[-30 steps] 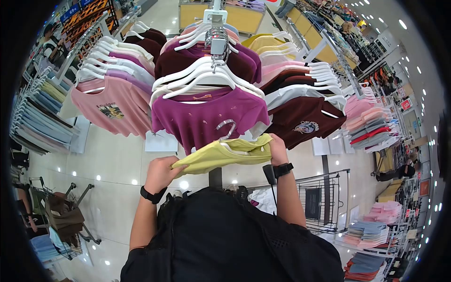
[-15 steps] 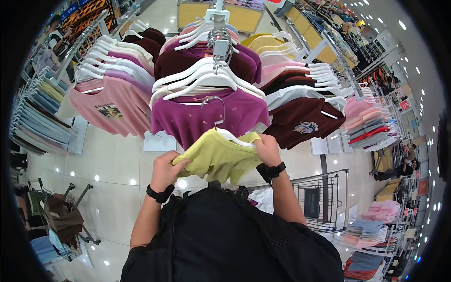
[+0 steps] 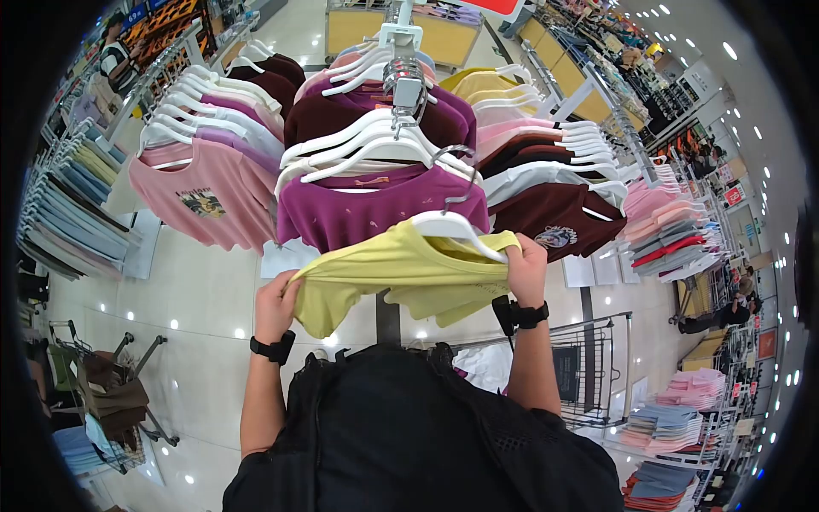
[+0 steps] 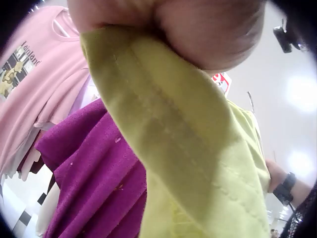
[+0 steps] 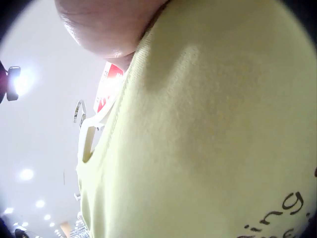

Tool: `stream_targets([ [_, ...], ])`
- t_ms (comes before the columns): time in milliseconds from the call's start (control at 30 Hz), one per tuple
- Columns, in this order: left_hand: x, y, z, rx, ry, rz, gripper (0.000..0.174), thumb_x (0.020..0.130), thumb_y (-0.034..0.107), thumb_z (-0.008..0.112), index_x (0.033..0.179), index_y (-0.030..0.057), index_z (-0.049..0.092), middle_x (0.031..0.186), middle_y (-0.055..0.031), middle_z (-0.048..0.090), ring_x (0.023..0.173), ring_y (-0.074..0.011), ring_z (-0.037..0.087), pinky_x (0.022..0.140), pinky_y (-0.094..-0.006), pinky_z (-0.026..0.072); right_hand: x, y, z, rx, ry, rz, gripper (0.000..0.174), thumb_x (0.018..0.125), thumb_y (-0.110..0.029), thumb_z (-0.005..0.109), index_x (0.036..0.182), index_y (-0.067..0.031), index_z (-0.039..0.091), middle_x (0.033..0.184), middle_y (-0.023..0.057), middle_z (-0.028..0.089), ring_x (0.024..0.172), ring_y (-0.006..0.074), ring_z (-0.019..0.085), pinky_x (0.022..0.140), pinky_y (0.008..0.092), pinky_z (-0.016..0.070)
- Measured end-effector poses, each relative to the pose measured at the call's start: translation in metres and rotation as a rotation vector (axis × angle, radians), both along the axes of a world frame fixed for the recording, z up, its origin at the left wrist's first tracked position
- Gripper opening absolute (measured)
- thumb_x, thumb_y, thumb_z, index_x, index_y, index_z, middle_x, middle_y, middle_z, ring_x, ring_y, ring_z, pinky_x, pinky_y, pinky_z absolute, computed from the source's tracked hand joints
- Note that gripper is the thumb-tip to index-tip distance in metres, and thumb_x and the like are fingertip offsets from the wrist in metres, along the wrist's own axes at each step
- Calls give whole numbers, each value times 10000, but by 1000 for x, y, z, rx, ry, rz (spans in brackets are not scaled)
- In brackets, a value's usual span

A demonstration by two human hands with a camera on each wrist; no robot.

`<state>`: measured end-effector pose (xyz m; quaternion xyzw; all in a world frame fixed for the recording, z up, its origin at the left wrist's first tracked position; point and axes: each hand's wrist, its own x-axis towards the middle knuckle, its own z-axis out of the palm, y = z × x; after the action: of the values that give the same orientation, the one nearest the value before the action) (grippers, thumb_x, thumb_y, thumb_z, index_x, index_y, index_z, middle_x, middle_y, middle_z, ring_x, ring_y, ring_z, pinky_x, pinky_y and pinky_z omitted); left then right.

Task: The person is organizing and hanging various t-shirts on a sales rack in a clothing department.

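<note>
Yellow-green shirt: we find it in the air, stretched between both hands, in front of the near end of the central rack. A white hanger shows in its neckline, metal hook upward; whether the hook touches anything behind it we cannot tell. Left hand: pinches one end of the shirt between thumb and fingers; in the left wrist view we note rows of stitching just below this grip. Right hand: grips the opposite end, just beside the hanger's arm; in the right wrist view we record dark lettering low on the cloth. Fabric between the two grips drapes in folds. Behind it, at the rack's near end, we log a magenta top, with a pink printed shirt to the left and a maroon printed shirt to the right. A shopping cart stands near the right forearm.
</note>
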<state>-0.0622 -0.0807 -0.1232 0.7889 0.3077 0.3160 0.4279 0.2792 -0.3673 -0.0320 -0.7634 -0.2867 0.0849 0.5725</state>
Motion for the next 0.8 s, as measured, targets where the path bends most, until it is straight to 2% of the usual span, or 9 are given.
stream_targets([
  [167,-4,12,-15,6,40,38,118,965,59,642,1054,-4,687,782,-151,707,652,-270,679,625,-351,513,3,-1,11,154,109,20,132,970,-48,597,875,22,657,754,-31,625,695,25,513,620,228,421],
  [233,-2,10,-13,135,313,-12,104,951,61,649,1022,-11,676,735,-132,687,662,-311,679,636,-405,522,2,1,12,149,128,24,123,969,-51,609,881,19,659,760,-32,632,694,22,520,622,221,424],
  [267,-2,10,-6,53,463,-73,167,917,58,671,1074,3,663,887,-144,710,857,-356,697,782,-434,543,0,2,12,141,146,27,114,969,-54,622,888,15,662,766,-33,640,693,18,528,623,215,428],
  [300,-1,7,0,57,463,-72,167,917,58,671,1074,3,663,887,-144,710,857,-356,697,782,-434,543,-2,3,13,146,146,27,114,969,-54,622,888,15,662,766,-33,640,693,18,528,623,215,428],
  [400,0,5,24,199,-23,-79,391,853,41,712,1235,44,628,1311,-150,641,1213,-350,591,1041,-425,455,-10,7,20,81,151,70,101,953,-54,646,881,13,668,767,-30,639,692,15,529,622,214,429],
  [500,14,-12,85,273,-14,-190,403,846,65,743,1234,47,635,1308,-131,658,1208,-331,596,1023,-422,462,-18,14,18,52,70,111,88,937,-49,661,869,7,662,762,-23,633,699,19,531,623,218,428],
  [633,37,-21,85,351,26,-264,338,849,128,774,1161,46,671,1164,-126,706,1113,-329,632,952,-411,480,-36,30,12,70,98,157,144,922,-27,674,807,-5,591,728,-27,595,703,19,522,620,224,421],
  [733,50,-35,68,146,89,-274,187,886,210,764,919,37,700,778,-146,665,714,-330,649,649,-410,490,-42,41,7,70,-98,122,160,887,-27,687,778,-18,570,701,12,570,650,88,539,595,257,411],
  [800,54,-42,60,136,89,-261,186,900,215,752,910,37,698,751,-153,656,674,-340,639,614,-409,484,-36,43,4,95,-274,64,164,860,-35,706,771,-21,569,694,42,567,624,140,563,587,276,417],
])
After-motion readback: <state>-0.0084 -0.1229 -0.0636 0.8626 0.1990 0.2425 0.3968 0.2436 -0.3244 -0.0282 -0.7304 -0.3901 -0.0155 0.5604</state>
